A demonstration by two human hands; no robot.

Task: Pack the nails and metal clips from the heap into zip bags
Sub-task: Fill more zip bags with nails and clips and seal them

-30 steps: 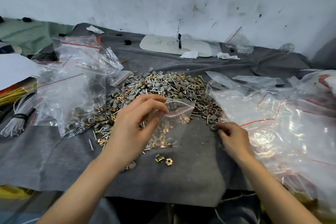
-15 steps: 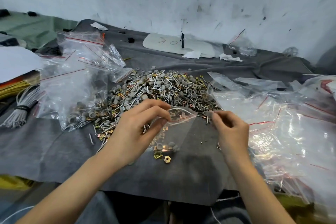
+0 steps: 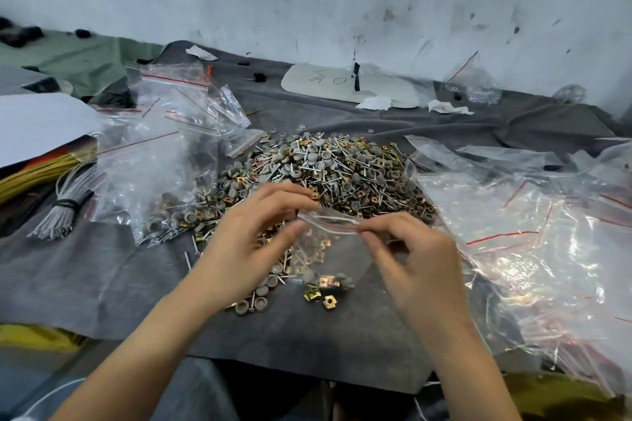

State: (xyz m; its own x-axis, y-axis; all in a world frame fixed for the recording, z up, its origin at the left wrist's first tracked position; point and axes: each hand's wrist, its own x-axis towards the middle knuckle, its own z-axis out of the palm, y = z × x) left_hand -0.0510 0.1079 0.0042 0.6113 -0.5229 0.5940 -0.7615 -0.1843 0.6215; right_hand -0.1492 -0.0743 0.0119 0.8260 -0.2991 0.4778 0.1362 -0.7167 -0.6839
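- On the grey cloth [image 3: 85,277], at the middle of the table, a heap [image 3: 328,174] of grey-capped nails and brassy metal clips lies just beyond both hands
- Over the near edge of that heap, a small clear zip bag [image 3: 325,249] with a red line along its top hangs between the two hands, mouth uppermost, bottom close to the cloth
- The left hand [image 3: 249,243] pinches the bag's top left corner, thumb under curled fingers
- The right hand [image 3: 420,263] pinches the right end of the zip strip between thumb and fingertips, the other fingers curled in
- Whether the bag's mouth is sealed cannot be told
- A few packed pieces [image 3: 328,280], clips and grey caps, sit in the bag's bottom
- Two loose clips [image 3: 321,297] lie on the cloth just beside the bag's lower edge
- To the left, the filled bags [image 3: 160,161] stand crumpled, nails and clips showing in the lowest one
- To the right, a pile of clear bags [image 3: 513,232] with red lines covers the cloth
- Far left lies a tied bundle of grey strips [image 3: 58,219]; a white board [image 3: 321,84] rests near the wall
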